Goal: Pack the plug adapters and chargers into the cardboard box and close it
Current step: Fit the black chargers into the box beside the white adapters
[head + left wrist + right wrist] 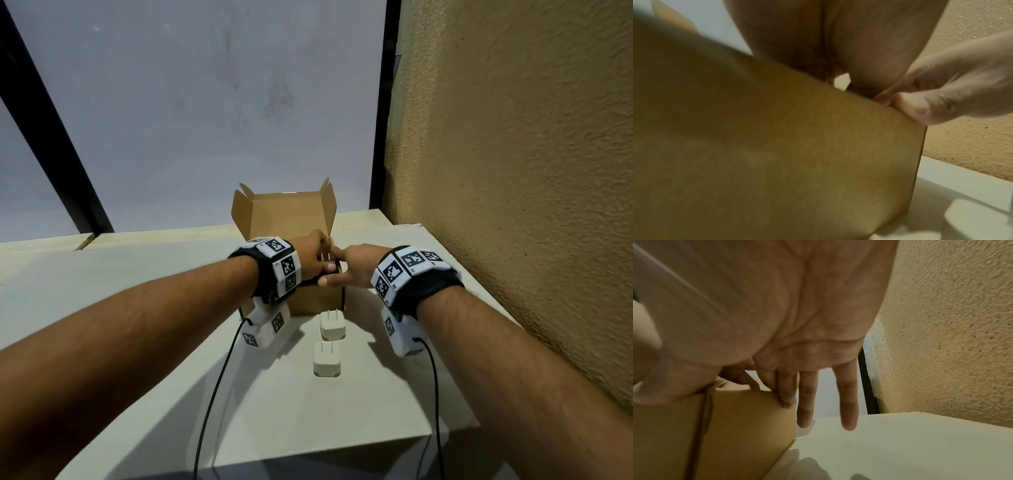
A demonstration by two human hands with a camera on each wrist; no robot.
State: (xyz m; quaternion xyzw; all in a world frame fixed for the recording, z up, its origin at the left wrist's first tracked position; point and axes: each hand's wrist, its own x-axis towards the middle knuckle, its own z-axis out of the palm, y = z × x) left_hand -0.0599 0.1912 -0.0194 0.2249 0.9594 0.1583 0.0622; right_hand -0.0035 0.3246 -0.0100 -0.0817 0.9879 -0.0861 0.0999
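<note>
hands (313, 255) (349, 265) at open cardboard box (317, 299), charger (325, 257) between

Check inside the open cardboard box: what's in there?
Only metal prongs show at the open brown cardboard box rim, between the left hand and right hand. Hands hide the interior.

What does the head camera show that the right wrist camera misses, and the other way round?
Only the head view shows the two white chargers standing prongs-up on the white table in front of the cardboard box, the box's raised lid flaps, the left hand at the box's open top, and prongs of something between the hands.

Only the right wrist view shows the right hand from the palm side, two fingers hanging straight beside the box, off the cardboard.

Both show the box, right hand, table and textured wall.
</note>
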